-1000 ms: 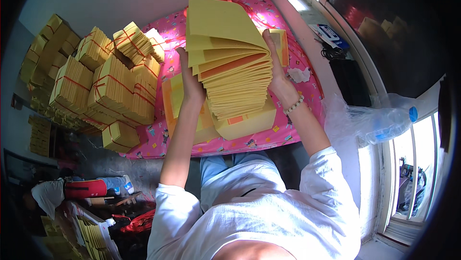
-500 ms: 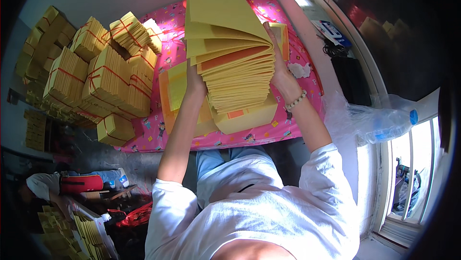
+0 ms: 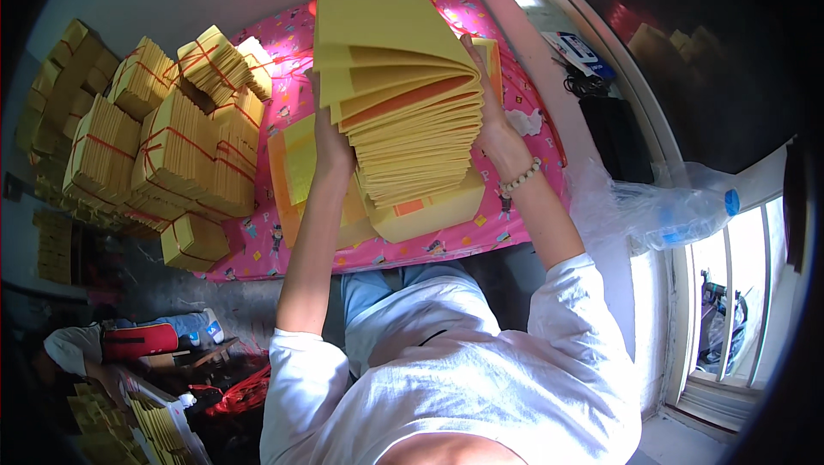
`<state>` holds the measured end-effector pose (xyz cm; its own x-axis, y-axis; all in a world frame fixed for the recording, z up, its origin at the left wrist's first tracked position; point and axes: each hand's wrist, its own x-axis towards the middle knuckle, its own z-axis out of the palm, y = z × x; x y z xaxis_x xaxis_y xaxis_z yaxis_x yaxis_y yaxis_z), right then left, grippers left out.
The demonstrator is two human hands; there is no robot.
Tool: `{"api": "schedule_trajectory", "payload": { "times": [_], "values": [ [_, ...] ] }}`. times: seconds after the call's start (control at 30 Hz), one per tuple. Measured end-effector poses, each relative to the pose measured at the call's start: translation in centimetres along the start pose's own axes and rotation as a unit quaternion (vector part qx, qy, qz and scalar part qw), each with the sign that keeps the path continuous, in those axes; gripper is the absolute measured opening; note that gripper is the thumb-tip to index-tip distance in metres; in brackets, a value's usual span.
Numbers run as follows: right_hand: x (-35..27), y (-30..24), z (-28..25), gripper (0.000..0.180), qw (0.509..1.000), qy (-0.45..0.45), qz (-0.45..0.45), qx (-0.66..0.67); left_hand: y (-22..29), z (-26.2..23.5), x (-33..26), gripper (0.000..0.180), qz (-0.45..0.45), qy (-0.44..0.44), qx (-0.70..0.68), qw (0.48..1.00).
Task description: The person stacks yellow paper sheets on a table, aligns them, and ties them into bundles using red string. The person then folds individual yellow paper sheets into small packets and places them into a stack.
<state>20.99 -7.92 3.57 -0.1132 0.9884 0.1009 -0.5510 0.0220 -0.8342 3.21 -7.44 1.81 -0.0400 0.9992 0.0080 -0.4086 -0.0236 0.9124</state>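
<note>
Between my two hands is a thick stack of folded yellow paper [image 3: 416, 147], its top sheets fanned apart at the folds. My left hand [image 3: 333, 146] presses against its left side, the fingers partly hidden behind it. My right hand [image 3: 495, 126], a beaded bracelet on the wrist, grips the right side with the thumb along the edge. Under the stack's near end lies another block of yellow paper [image 3: 438, 209] with an orange patch. Beside my left forearm are flat yellow and orange sheets [image 3: 299, 160] on the pink patterned cover [image 3: 403, 252].
Red-tied bundles of yellow paper [image 3: 176, 143] are piled at the left. A crumpled white tissue [image 3: 524, 122] lies right of my right hand. Clear plastic with a blue-capped bottle [image 3: 687, 218] sits by the window. Another person [image 3: 77, 349] is at lower left, near more yellow stacks [image 3: 159, 422].
The whole view has shifted slightly, so the surroundings appear a little further left. Both hands still hold the stack, which has tilted only slightly.
</note>
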Motion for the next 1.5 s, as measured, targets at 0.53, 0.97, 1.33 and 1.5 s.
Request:
{"api": "schedule_trajectory", "payload": {
  "times": [0.53, 0.97, 1.33, 1.5],
  "values": [
    [-8.4, 3.4, -0.9, 0.111, 0.789, 0.046, -0.316, -0.525, 1.3, -1.8, 11.0, 0.074, -0.108, -0.220, -0.032, 0.969],
    [-7.2, 5.5, -0.4, 0.116, 0.876, 0.055, -0.311, -0.365, -1.5, -2.8, 11.7, 0.056, -0.050, -0.187, -0.044, 0.980],
    [-7.1, 5.4, 0.0, 0.110, 0.894, 0.070, -0.297, -0.327, -3.9, -4.6, 13.7, 0.056, -0.069, -0.141, -0.031, 0.987],
    [-7.1, 5.6, 0.2, 0.101, 0.894, 0.065, -0.315, -0.312, -5.8, -6.8, 15.2, 0.058, -0.033, -0.148, 0.036, 0.988]
  ]
}}
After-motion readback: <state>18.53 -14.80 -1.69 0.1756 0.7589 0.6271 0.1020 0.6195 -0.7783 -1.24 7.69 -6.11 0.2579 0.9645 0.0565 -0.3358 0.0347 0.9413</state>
